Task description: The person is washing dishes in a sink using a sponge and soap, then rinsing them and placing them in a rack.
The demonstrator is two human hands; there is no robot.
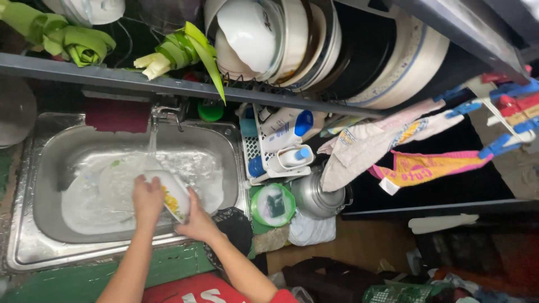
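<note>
Over the steel sink (29,185) my left hand (147,197) and my right hand (196,220) both hold a white bowl with a yellow flower pattern (173,193). A thin stream of water falls from the tap (164,112) onto the bowl. My left hand presses on the bowl's upper side; my right hand grips its lower edge. Below the bowl a white plate (106,188) lies in foamy water in the basin.
A white plastic basket with bottles (279,143) stands right of the sink. Beside it are a green-lidded tub (273,205) and a steel kettle (317,196). A shelf above carries stacked plates and bowls (292,39) and leaves (185,47). Cloths hang on pegs (415,146) at right.
</note>
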